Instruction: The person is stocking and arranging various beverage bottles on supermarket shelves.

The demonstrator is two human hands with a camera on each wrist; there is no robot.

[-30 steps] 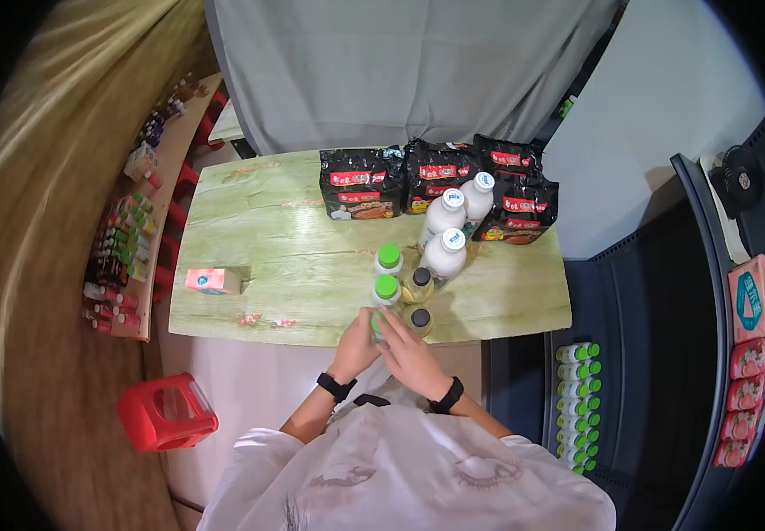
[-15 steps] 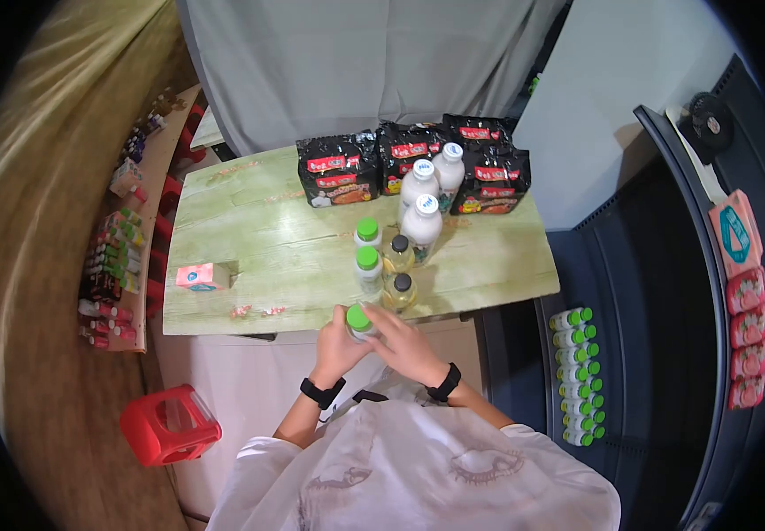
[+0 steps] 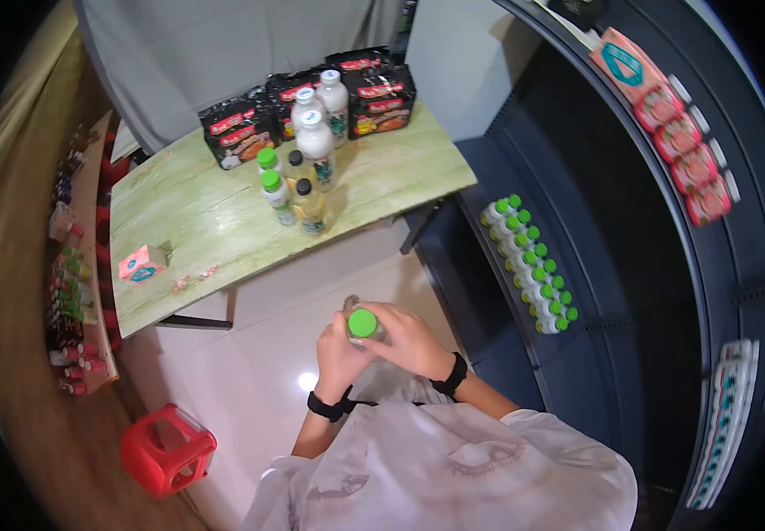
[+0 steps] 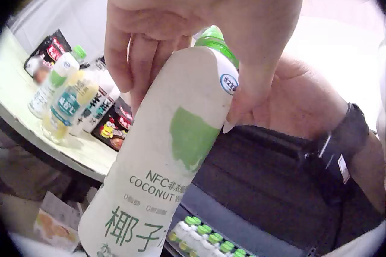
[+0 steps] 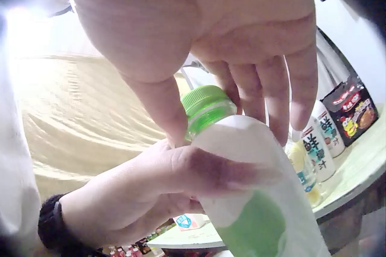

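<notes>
Both hands hold one white coconut water bottle point(image 4: 163, 148) with a green cap point(image 3: 363, 323), in front of the body. My left hand point(image 3: 340, 356) grips its side; in the right wrist view the left thumb lies across the white label. My right hand point(image 3: 413, 343) curls round the bottle's upper part, its thumb and fingers on either side of the neck and cap in the right wrist view. The bottle's lower part is hidden in the head view. Beyond the hands, on the green table point(image 3: 196, 203), stand green-capped bottles point(image 3: 276, 196) and black-capped yellow drink bottles point(image 3: 309, 211).
White-lidded bottles point(image 3: 316, 142) and black noodle packs point(image 3: 380, 102) stand at the table's back; a pink box point(image 3: 142, 263) is at its left. Dark shelves on the right hold rows of green-capped bottles point(image 3: 533, 265) and pink packs point(image 3: 692, 168). A red stool point(image 3: 165, 451) stands lower left.
The view has turned right and away from the table. The held bottle has gone from the table's front edge to over the floor, both hands staying on it.
</notes>
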